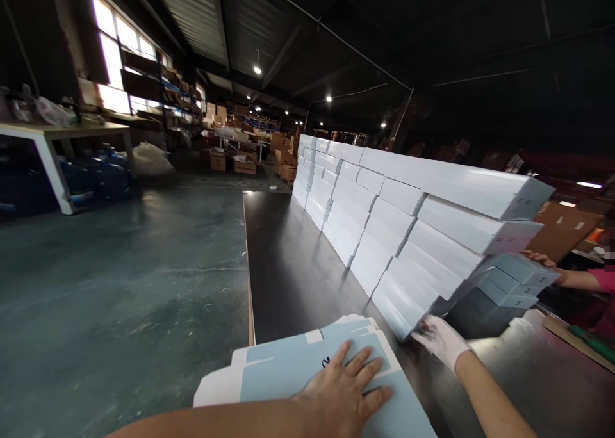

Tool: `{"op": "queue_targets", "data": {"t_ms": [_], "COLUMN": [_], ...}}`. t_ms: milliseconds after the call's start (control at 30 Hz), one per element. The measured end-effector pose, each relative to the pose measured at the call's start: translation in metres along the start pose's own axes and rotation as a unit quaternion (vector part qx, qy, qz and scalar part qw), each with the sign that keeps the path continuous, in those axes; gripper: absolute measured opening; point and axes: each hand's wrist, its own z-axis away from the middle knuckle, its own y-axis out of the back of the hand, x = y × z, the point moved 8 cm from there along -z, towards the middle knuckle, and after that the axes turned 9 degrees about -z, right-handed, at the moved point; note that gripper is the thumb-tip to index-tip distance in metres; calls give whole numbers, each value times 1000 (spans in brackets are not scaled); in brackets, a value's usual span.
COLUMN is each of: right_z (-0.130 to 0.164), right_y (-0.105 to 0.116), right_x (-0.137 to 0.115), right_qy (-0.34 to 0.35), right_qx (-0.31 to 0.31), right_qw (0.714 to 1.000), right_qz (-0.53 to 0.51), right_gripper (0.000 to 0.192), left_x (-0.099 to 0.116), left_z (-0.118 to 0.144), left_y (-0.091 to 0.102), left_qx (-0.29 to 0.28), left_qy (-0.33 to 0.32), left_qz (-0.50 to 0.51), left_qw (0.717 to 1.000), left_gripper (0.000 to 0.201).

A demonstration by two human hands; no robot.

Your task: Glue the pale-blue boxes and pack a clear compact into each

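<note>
Dim warehouse, long dark table (298, 265) — on it white boxes (384, 233) are stacked in leaning rows, too many to count. One pile of flat blue box blanks (298, 361) lies near; the left hand (348, 393) presses it, fingers spread. The gloved right hand (439, 339) touches the nearest stack's low corner — grip unclear. A co-worker's hand (541, 259) is far right

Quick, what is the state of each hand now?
Left hand: open, flat on the stack of flat box blanks.
Right hand: gloved, fingers against the lowest white box; grip cannot be told.
</note>
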Motion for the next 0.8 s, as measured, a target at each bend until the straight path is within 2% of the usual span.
{"op": "queue_targets", "data": {"t_ms": [100,167,333,467,533,600,700,800], "right_z": [3,6,24,42,48,52,66,104], "right_y": [-4,-8,-14,0,12,27,45,55], "right_x": [-3,-5,-2,5,-6,-31,-73,-86], "right_qy": [3,8,11,-24,-38,-26,19,61], "right_qx": [-5,-7,2,8,2,-10,-33,-63], "right_qw": [1000,1000,1000,1000,999,1000,999,996], "right_qz": [2,6,13,11,8,-2,-1,16], "right_gripper": [13,15,21,27,29,30,29,24], "left_x": [-2,-3,5,4,0,-1,1,-7], "left_z": [-2,-3,0,10,15,19,27,32], "left_y": [-3,0,12,1,-3,3,4,-11], "left_qx": [33,35,-14,-30,-5,80,161,171], "left_qy": [-9,-4,24,44,32,1,-59,-48], "left_qz": [-11,-18,0,-55,-113,-162,-215,-234], "left_qw": [999,999,1000,997,993,984,961,956], "left_gripper": [71,70,77,77,74,74,84,81]}}
